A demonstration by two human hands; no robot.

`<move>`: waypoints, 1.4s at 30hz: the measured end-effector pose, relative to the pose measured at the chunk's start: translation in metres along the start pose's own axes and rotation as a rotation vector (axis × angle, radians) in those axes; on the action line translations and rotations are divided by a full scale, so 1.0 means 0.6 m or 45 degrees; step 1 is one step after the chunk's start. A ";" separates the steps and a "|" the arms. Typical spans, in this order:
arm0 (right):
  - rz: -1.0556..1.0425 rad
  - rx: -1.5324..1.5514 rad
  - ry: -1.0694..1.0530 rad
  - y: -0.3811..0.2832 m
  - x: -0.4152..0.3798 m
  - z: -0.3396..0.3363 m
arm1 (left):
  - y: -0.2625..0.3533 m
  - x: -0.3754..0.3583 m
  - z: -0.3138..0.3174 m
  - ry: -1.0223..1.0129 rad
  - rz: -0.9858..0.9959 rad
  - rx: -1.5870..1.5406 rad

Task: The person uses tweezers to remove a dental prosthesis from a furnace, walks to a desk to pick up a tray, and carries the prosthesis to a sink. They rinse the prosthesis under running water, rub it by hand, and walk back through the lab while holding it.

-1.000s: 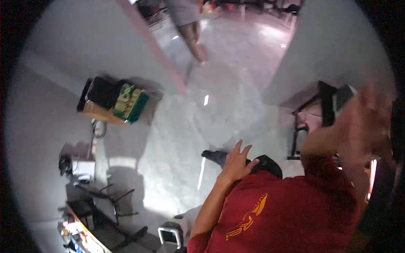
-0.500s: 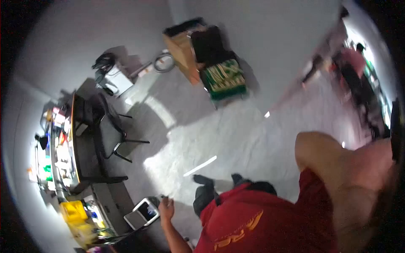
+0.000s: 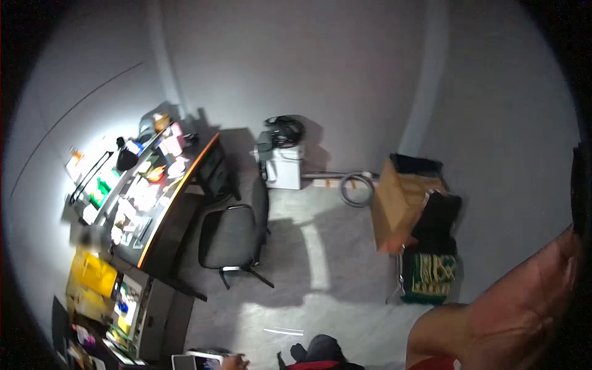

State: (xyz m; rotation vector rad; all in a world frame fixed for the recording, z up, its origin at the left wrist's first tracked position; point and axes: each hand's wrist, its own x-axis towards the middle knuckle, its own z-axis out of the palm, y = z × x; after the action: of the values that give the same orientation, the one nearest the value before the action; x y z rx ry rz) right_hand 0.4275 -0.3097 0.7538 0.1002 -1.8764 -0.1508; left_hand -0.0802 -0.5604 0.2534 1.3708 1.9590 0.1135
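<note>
My left hand (image 3: 234,362) shows at the bottom edge, cut off by the frame, with its fingers loosely apart and nothing visible in them. Right beside it is a white-rimmed, box-like thing (image 3: 179,362) with a dark middle. My right arm (image 3: 431,333) is raised, elbow bent, and fills the lower right corner. The wrist and base of my right hand (image 3: 542,287) are very close to the camera; its fingers are out of view past the right edge.
A lit, cluttered desk (image 3: 176,203) stands left, with a black chair (image 3: 228,237) by it. Farther back are a white cabinet (image 3: 285,169) and a coiled hose (image 3: 356,202). A cardboard box (image 3: 390,206) and a green patterned cloth (image 3: 430,277) stand right. Yellow containers (image 3: 95,274) sit lower left.
The view has tilted up and swung left, bringing the desk and back wall in more fully. My left hand now sits at the bottom edge. The people at the right have left the view.
</note>
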 end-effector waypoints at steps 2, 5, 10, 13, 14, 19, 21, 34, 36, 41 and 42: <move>-0.028 0.059 0.001 0.071 0.011 0.045 | -0.142 0.150 -0.007 0.163 0.194 0.327; -0.089 0.232 -0.033 0.186 0.034 0.146 | 0.091 0.121 -0.191 0.241 0.038 -0.124; -0.167 0.654 0.000 0.364 0.066 0.404 | 0.084 0.205 -0.226 0.348 -0.047 -0.297; -0.232 0.828 -0.011 0.444 0.099 0.558 | 0.051 0.215 -0.221 0.250 -0.189 -0.348; -0.234 0.851 -0.020 0.467 0.109 0.604 | 0.048 0.218 -0.234 0.215 -0.321 -0.525; -0.295 1.025 -0.066 0.537 0.156 0.823 | 0.014 0.213 -0.252 0.384 -0.630 -0.708; -0.296 1.076 -0.085 0.537 0.177 0.899 | -0.031 0.221 -0.239 0.423 -0.702 -0.815; 0.317 0.541 -0.541 0.342 0.246 1.388 | -0.709 0.086 -0.412 1.548 -1.578 -0.619; 0.624 0.543 -0.580 0.292 0.190 1.499 | -0.837 0.048 -0.437 1.489 -1.910 -0.530; 0.976 0.649 -1.033 0.199 0.091 1.618 | -0.962 -0.005 -0.590 1.145 -2.279 -0.509; 1.009 0.649 -1.103 0.183 0.078 1.632 | -0.990 -0.011 -0.586 1.114 -2.244 -0.491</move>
State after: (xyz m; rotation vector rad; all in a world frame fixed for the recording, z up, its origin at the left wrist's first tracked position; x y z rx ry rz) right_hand -0.5184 -0.1553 0.5202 -0.4277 -2.6140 0.9709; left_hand -0.7549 -0.7067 0.2418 -1.0846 2.8642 0.2230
